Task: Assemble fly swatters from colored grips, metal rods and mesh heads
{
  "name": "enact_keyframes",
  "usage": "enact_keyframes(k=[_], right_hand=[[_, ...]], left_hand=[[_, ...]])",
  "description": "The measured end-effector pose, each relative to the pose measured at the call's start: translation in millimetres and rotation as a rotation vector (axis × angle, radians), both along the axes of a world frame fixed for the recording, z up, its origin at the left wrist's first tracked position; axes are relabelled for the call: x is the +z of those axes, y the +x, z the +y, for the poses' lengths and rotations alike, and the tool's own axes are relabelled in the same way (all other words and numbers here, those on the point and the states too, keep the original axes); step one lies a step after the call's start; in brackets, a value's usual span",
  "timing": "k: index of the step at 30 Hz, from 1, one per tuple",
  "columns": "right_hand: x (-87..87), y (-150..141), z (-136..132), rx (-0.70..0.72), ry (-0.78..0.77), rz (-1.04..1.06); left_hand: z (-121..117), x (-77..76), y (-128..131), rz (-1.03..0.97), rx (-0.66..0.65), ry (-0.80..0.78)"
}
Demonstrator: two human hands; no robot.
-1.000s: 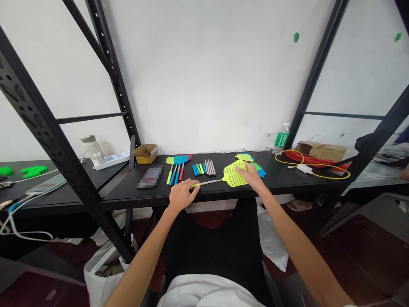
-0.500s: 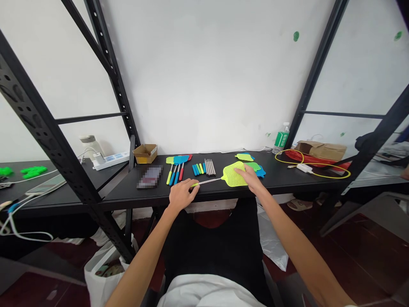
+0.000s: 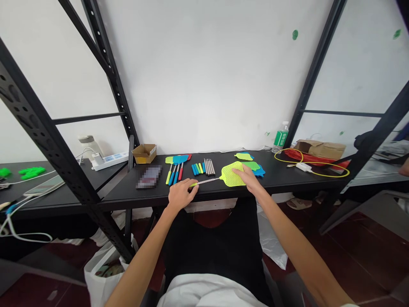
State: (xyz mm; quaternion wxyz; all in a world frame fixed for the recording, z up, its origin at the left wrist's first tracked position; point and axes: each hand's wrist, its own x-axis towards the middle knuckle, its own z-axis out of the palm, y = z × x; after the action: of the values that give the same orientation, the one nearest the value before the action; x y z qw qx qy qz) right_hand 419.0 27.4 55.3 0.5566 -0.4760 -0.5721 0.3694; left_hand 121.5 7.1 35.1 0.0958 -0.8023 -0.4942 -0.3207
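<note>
A yellow-green fly swatter [image 3: 232,175] lies across the front of the desk between my hands. My left hand [image 3: 182,194] is closed around its handle end, and a bit of yellow grip shows by the thumb. On the perforated head, my right hand [image 3: 247,175] pinches the right edge. Beyond my left hand lie several fly swatters [image 3: 180,159] with blue, yellow and red grips. Short blue and yellow grips [image 3: 198,169] and metal rods [image 3: 209,167] lie in rows at the middle. Loose green and blue swatter heads [image 3: 252,165] rest behind my right hand.
On the black desk [image 3: 121,194] stand a small cardboard box [image 3: 145,154] and a blurred flat object [image 3: 149,176] at left. At right are a water bottle [image 3: 280,137], a yellow cable [image 3: 332,174] and a red bag [image 3: 292,155]. Black shelf posts [image 3: 47,115] flank the desk.
The view has shifted very slightly. Both hands keep their hold on the swatter, with hardly any movement.
</note>
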Motion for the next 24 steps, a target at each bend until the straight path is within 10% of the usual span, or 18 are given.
enact_keyframes(k=[24], right_hand=[[-6.9,-7.0,3.2,-0.094,0.008,-0.102]], left_hand=[[0.1,1.7,-0.8,-0.007,0.012,-0.017]])
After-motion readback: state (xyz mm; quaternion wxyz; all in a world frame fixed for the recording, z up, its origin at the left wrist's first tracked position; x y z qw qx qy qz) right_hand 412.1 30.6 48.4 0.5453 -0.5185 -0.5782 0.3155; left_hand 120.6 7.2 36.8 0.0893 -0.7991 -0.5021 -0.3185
